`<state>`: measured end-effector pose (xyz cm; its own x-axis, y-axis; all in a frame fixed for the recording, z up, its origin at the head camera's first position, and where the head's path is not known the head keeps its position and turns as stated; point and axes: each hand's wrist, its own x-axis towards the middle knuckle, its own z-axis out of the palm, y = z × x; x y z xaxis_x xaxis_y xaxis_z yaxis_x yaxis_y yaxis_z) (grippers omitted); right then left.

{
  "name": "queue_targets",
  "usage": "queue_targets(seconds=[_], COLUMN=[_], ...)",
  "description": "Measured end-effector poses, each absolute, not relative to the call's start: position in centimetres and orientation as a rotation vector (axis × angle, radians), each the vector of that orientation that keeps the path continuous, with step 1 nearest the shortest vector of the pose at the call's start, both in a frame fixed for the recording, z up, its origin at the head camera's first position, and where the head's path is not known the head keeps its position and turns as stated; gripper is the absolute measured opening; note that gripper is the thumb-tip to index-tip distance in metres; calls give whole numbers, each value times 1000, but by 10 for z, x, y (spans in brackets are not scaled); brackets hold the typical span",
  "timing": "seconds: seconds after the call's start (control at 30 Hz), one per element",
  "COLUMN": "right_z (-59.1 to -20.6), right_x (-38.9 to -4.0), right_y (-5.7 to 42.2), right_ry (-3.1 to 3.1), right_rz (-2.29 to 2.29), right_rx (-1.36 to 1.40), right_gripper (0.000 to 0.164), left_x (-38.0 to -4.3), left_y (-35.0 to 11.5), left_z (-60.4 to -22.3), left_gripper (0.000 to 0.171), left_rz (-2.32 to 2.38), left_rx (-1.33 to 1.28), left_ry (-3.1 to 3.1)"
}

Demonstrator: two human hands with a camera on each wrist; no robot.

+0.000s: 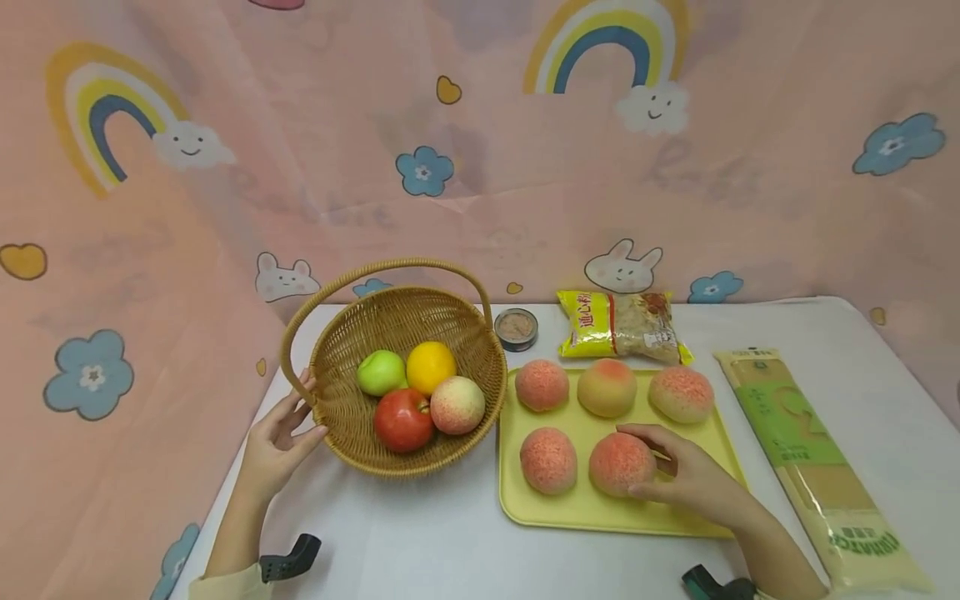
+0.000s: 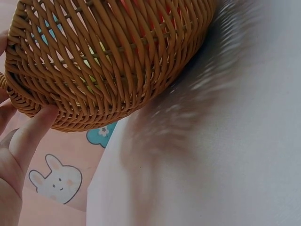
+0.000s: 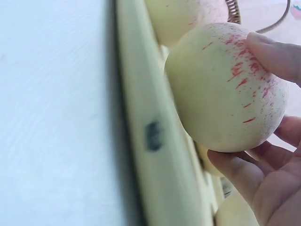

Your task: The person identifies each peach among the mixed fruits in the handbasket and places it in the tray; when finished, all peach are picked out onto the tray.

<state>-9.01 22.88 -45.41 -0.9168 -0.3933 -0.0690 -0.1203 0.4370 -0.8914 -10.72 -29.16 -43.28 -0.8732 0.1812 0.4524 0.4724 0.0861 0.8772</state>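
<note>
My left hand (image 1: 277,442) holds the left rim of a wicker basket (image 1: 405,304), near the foot of its arched handle. In the left wrist view a fingertip of the left hand (image 2: 21,150) presses the basket's weave (image 2: 117,61). Inside lie a green apple (image 1: 381,372), an orange (image 1: 431,368), a red apple (image 1: 403,421) and a pale peach (image 1: 457,405). My right hand (image 1: 693,475) grips a pink peach (image 1: 621,464) at the front of a yellow tray (image 1: 585,515). Thumb and fingers span that peach (image 3: 225,89) in the right wrist view.
Several other peaches (image 1: 542,385) sit on the tray. Behind it lie a yellow bag of pasta (image 1: 618,325) and a small round container (image 1: 516,327). A long green-labelled noodle packet (image 1: 817,458) lies on the right. A patterned pink cloth (image 1: 480,233) hangs behind the white table (image 1: 420,542).
</note>
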Motion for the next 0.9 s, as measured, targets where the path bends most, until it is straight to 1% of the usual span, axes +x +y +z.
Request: queue_targets(seconds=[0.17,0.33,0.57,0.73,0.9], right_z=[-457,-460,-463,-446,-417], right_x=[-90,-89,-84,-83,-97], right_y=[229,231,235,235,228], right_ry=[2433,2390,2339,2390,2439], right_rz=[-1423,-1408,-1436,-1471,-1438], right_rx=[-411,-423,-440,-549,-750], right_gripper=[66,66,74,75,73], left_x=[-105,-105,-106,-105,-105], left_y=[-292,-294,-290,-288,-291], left_z=[-433,-433,-432,-431,-431], left_gripper=[62,62,62,62,61], left_rz=[-1897,-1840,-1869,-1881,-1842], left_rx=[-665,-615,-633,-631,-612], left_ry=[-2095,-2181,-2133,-2135,-2169])
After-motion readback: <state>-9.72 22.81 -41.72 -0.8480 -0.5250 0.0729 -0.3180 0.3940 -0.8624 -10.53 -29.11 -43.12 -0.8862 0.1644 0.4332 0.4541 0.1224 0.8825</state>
